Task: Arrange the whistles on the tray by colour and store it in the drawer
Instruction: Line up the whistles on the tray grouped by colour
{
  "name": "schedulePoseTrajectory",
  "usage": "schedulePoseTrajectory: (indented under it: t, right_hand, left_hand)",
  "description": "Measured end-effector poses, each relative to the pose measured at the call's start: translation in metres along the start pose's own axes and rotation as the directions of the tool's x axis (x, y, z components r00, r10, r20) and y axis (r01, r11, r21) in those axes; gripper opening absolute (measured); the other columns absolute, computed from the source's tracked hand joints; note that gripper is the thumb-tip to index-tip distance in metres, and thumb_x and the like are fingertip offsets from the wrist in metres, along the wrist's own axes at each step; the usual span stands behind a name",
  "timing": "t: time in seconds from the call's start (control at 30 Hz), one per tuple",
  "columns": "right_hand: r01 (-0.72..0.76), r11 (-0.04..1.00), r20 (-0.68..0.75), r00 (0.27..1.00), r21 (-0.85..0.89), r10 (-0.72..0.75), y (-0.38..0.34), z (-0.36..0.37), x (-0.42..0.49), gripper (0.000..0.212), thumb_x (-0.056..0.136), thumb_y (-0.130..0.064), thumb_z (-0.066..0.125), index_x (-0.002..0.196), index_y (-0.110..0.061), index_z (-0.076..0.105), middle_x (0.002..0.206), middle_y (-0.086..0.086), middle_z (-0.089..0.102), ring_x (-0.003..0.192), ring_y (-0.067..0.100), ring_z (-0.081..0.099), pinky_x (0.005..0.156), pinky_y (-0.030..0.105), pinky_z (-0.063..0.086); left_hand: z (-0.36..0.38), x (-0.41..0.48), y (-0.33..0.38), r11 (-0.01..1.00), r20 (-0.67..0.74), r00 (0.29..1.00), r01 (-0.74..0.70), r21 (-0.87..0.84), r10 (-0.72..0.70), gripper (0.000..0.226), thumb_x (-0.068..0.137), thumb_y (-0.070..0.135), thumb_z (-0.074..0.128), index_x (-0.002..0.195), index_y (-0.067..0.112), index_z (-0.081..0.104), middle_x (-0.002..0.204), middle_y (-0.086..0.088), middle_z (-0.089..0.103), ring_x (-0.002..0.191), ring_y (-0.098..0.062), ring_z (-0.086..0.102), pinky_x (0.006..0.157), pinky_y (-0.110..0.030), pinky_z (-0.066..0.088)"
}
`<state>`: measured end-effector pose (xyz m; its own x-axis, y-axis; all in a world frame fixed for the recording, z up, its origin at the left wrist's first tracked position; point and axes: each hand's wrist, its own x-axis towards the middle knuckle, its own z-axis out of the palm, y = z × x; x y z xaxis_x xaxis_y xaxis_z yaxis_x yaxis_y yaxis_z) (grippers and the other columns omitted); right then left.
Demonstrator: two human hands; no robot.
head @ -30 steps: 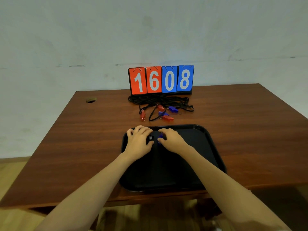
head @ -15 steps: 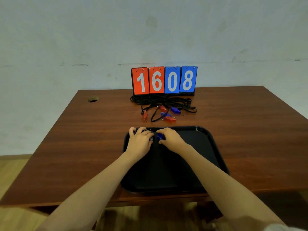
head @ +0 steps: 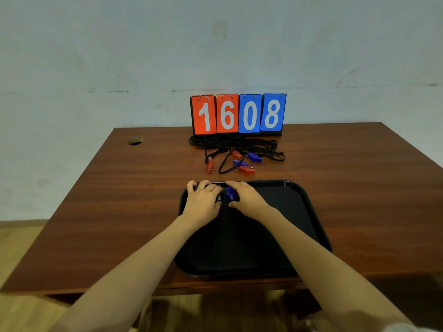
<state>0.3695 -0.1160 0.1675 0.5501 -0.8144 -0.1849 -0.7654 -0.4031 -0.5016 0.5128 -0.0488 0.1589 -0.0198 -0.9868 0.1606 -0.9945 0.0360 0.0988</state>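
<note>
A black tray lies on the wooden table in front of me. Both hands rest at its far left corner. My right hand pinches a blue whistle just above the tray floor. My left hand is curled over something dark, likely the whistle's black cord; its fingers hide it. Beyond the tray lies a tangle of black cords with red whistles and blue whistles.
A flip scoreboard reading 1608 stands at the table's back edge against the wall. A round cable hole sits at the far left of the table. Wooden floor shows below the front edge.
Both hands stayed together at the tray's far left corner. The blue whistle shows more between them now. The camera shifted slightly.
</note>
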Motion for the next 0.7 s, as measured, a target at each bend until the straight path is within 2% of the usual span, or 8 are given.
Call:
schedulePoseTrajectory:
  t: [0.07, 0.17, 0.27, 0.37, 0.47, 0.57, 0.7]
  right_hand:
    - [-0.02, 0.998, -0.022, 1.0, 0.051, 0.021, 0.003, -0.006, 0.0, 0.072, 0.085, -0.014, 0.067, 0.147, -0.023, 0.031, 0.149, 0.004, 0.034, 0.136, 0.022, 0.037, 0.111, 0.038, 0.037]
    - [-0.068, 0.996, -0.158, 0.984, 0.06, 0.077, 0.012, -0.022, 0.006, 0.053, 0.089, -0.011, 0.061, 0.139, -0.018, 0.045, 0.144, 0.005, 0.041, 0.131, 0.021, 0.042, 0.108, 0.035, 0.037]
    - [-0.105, 0.99, -0.25, 0.96, 0.095, 0.126, 0.021, -0.041, 0.019, 0.038, 0.091, -0.008, 0.053, 0.129, -0.013, 0.055, 0.135, 0.008, 0.05, 0.122, 0.023, 0.051, 0.104, 0.035, 0.043]
    - [-0.149, 0.982, -0.294, 0.939, 0.113, 0.177, 0.026, -0.058, 0.038, 0.032, 0.094, -0.008, 0.05, 0.124, -0.01, 0.058, 0.13, 0.01, 0.054, 0.117, 0.025, 0.053, 0.096, 0.035, 0.046]
    - [-0.205, 0.977, -0.276, 0.937, 0.055, 0.212, 0.039, -0.071, 0.061, 0.033, 0.093, -0.008, 0.049, 0.125, -0.008, 0.057, 0.131, 0.014, 0.053, 0.119, 0.03, 0.051, 0.097, 0.039, 0.047]
    - [-0.23, 0.973, -0.217, 0.951, -0.024, 0.22, 0.055, -0.078, 0.079, 0.041, 0.092, -0.006, 0.047, 0.133, -0.008, 0.05, 0.134, 0.018, 0.05, 0.123, 0.034, 0.046, 0.1, 0.041, 0.044]
    - [-0.204, 0.976, -0.159, 0.969, -0.076, 0.191, 0.069, -0.074, 0.101, 0.047, 0.095, -0.01, 0.045, 0.142, -0.013, 0.039, 0.138, 0.018, 0.041, 0.129, 0.035, 0.037, 0.104, 0.043, 0.038]
  left_hand:
    - [0.0, 0.001, 0.0, 1.0, -0.037, 0.999, -0.006, -0.024, 0.005, 0.041, 0.087, 0.026, 0.05, 0.129, 0.023, 0.05, 0.137, 0.006, 0.047, 0.132, -0.017, 0.034, 0.103, -0.04, 0.017]
    - [-0.003, 0.01, -0.003, 0.99, -0.083, 0.994, 0.063, -0.124, -0.074, 0.037, 0.087, 0.023, 0.048, 0.123, 0.023, 0.054, 0.13, 0.006, 0.048, 0.129, -0.015, 0.035, 0.101, -0.037, 0.017]
    - [-0.007, 0.032, -0.005, 0.984, -0.085, 0.987, 0.126, -0.126, -0.137, 0.029, 0.093, 0.022, 0.043, 0.117, 0.021, 0.059, 0.124, 0.004, 0.053, 0.122, -0.017, 0.042, 0.101, -0.035, 0.019]
    - [-0.009, 0.061, 0.002, 0.991, -0.034, 0.998, 0.05, -0.121, -0.054, 0.029, 0.097, 0.02, 0.04, 0.112, 0.019, 0.064, 0.121, 0.001, 0.059, 0.114, -0.021, 0.049, 0.097, -0.036, 0.03]
    - [-0.007, 0.092, 0.018, 0.983, 0.061, 0.997, -0.041, -0.181, 0.053, 0.032, 0.097, 0.015, 0.04, 0.12, 0.015, 0.062, 0.125, -0.006, 0.059, 0.116, -0.026, 0.05, 0.095, -0.039, 0.04]
    - [0.003, 0.12, 0.027, 0.996, 0.181, 0.981, -0.054, -0.068, 0.066, 0.04, 0.093, 0.007, 0.041, 0.13, 0.012, 0.054, 0.133, -0.009, 0.053, 0.122, -0.03, 0.046, 0.097, -0.041, 0.038]
    - [0.014, 0.148, 0.021, 0.992, 0.2, 0.977, 0.056, 0.109, -0.077, 0.042, 0.095, 0.011, 0.039, 0.137, 0.009, 0.043, 0.141, -0.011, 0.044, 0.13, -0.03, 0.038, 0.107, -0.042, 0.029]
